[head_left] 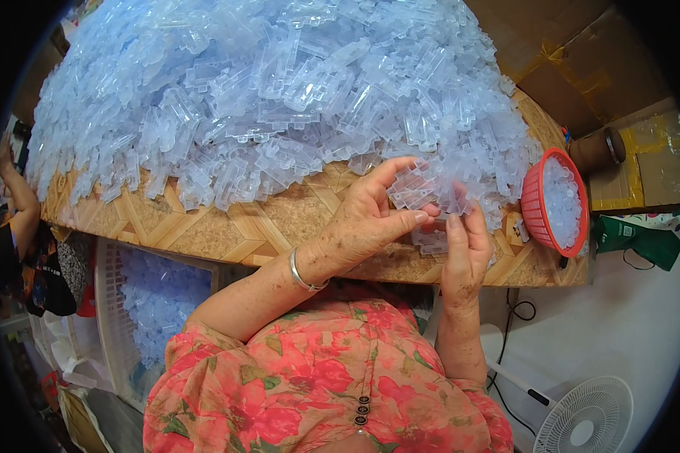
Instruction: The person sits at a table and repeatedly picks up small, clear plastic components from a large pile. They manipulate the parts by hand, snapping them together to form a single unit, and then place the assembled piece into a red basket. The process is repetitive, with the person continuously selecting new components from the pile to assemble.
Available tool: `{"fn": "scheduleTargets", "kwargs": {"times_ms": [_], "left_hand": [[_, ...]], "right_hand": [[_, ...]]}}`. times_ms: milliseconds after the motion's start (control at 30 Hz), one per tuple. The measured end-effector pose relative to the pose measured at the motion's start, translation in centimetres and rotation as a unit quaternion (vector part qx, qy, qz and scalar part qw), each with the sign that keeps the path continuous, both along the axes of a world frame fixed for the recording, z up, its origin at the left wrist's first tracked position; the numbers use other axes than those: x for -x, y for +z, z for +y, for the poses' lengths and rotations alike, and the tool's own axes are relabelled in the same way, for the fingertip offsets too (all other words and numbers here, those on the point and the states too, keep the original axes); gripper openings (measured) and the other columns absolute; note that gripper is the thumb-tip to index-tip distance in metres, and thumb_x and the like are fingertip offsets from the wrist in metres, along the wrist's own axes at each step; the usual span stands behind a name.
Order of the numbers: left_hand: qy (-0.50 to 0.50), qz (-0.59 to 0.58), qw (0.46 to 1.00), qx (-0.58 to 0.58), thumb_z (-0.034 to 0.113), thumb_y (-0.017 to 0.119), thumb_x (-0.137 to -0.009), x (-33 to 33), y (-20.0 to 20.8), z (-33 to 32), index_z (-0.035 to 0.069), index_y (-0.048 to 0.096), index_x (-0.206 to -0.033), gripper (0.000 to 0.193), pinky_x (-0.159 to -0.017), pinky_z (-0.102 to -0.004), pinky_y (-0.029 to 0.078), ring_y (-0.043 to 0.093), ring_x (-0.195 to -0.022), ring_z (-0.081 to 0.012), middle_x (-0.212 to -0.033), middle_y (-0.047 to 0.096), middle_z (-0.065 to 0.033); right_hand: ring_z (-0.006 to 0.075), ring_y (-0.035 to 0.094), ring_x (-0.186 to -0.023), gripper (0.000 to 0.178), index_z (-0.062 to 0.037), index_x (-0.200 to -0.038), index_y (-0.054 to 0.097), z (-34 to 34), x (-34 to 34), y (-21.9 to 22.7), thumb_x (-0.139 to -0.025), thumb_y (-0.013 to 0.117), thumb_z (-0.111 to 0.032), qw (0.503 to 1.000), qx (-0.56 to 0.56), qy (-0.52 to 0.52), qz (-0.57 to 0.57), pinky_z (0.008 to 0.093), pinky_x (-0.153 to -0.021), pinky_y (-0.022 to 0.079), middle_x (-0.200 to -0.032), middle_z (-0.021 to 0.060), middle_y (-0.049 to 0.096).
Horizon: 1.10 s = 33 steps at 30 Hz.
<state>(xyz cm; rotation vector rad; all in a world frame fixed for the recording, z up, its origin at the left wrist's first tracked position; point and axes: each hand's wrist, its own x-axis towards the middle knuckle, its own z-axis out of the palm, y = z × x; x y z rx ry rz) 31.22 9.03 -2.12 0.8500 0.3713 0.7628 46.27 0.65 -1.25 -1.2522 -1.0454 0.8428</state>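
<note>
Two bare hands meet just above the near edge of the counter (279,226), which has a wood-pattern top. The left hand (366,219) comes in from the lower left with a silver bangle (304,273) on its wrist; its fingers (400,170) curl around a clear plastic piece (412,189), the thumb pressing from below. That piece is see-through with a faint blue tint, flat and roughly rectangular, with ribbed lines across it and notched, stepped edges. The right hand (465,245) rises from below, just to the right, and its fingers (461,220) pinch narrowly on a second clear piece (455,202) of the same kind, held upright beside the first; whether the two pieces touch cannot be told.

Beyond the hands, a great heap of the same clear pieces (279,98) covers most of the counter, spilling toward the near edge. At the right end a red basket (538,198) holds small clear parts. Under the counter at the left, a white crate (109,317) holds more clear pieces. A white fan (585,419) stands on the floor at the lower right. Another person's arm (19,196) shows at the far left.
</note>
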Motion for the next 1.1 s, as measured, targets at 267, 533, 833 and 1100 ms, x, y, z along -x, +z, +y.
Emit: {"fn": "scheduleTargets", "kwargs": {"times_ms": [267,533,833,1100], "left_hand": [[-0.019,0.03,0.999,-0.018,-0.003,0.07,-0.089,0.0,0.0,0.1,-0.001,0.04,-0.143,0.062,-0.096,-0.0309,0.056,0.065,-0.109,-0.0178,-0.13,0.057,-0.0121],[0.006,-0.002,1.0,-0.017,-0.004,0.073,-0.086,-0.2,-0.7,0.2,0.0,0.039,-0.144,0.068,-0.103,-0.0338,0.05,0.057,-0.121,-0.0197,-0.136,0.052,-0.0124],[-0.01,0.011,1.0,-0.024,0.0,0.072,-0.088,-0.1,-0.4,0.1,0.0,0.04,-0.144,0.065,-0.102,-0.0332,0.051,0.058,-0.12,-0.0184,-0.131,0.056,-0.0115],[-0.01,0.027,0.998,-0.054,0.001,0.069,-0.091,0.1,-0.5,0.2,0.0,0.04,-0.144,0.061,-0.101,-0.0326,0.052,0.059,-0.119,-0.0178,-0.13,0.057,-0.0107]], "right_hand": [[0.0081,0.059,-0.073,0.027,0.0022,-0.125,0.062,0.1,-2.7,1.1,-0.101,0.056,-0.007,0.999,0.011,-0.049,-0.02,0.0236,-0.067,0.051,-0.096,0.0045,0.066],[0.0017,0.05,-0.06,0.02,0.0001,-0.114,0.069,0.1,-4.1,3.0,-0.099,0.06,-0.01,0.998,0.053,-0.009,-0.032,0.0182,-0.056,0.042,-0.077,-0.0039,0.059],[0.0019,0.051,-0.06,0.022,0.0005,-0.115,0.069,0.4,-3.8,2.6,-0.099,0.062,-0.012,0.997,0.062,-0.011,-0.049,0.0183,-0.056,0.042,-0.077,-0.0039,0.059],[0.0061,0.06,-0.068,0.027,0.0048,-0.12,0.063,-0.2,-2.1,1.4,-0.094,0.065,0.002,0.998,0.024,0.016,0.064,0.0233,-0.069,0.056,-0.091,0.0031,0.063]]}}
